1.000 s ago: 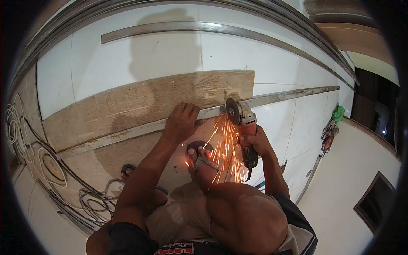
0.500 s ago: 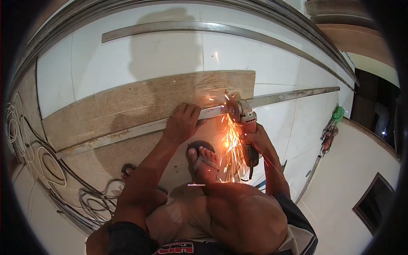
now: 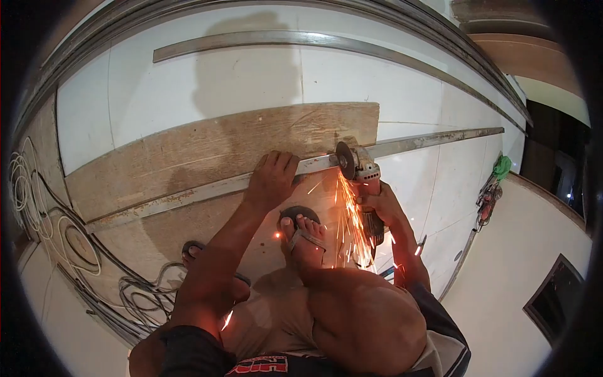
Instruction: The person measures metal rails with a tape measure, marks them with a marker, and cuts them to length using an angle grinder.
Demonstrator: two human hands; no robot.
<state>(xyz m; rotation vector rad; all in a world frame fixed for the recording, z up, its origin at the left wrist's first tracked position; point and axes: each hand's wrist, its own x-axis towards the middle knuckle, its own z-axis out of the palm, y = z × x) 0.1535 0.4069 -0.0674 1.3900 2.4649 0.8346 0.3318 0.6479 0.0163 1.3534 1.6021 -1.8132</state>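
My left hand [image 3: 273, 179] lies over a long, partly rusted metal bar [image 3: 201, 191], its fingers curled across the top and holding it down. My right hand [image 3: 381, 202] is wrapped around the body of an angle grinder [image 3: 367, 173]. The grinder's disc [image 3: 345, 159] meets the bar a little to the right of my left hand, and orange sparks [image 3: 348, 217] spray down toward my knee. Whether the disc has cut through the bar is hidden. Beneath the bar lies a brown wooden board [image 3: 232, 135].
My sandalled foot [image 3: 304, 235] is close to the sparks. Coiled cables [image 3: 135, 292] lie at the left. Another metal bar [image 3: 301, 39] and several long bars run across the far floor. A tool with a green part [image 3: 500, 167] rests at the right.
The grinder has tilted slightly, so its disc shows more clearly. The spark stream has become thinner and leans further right, with stray sparks near both arms. My left hand stays on the bar.
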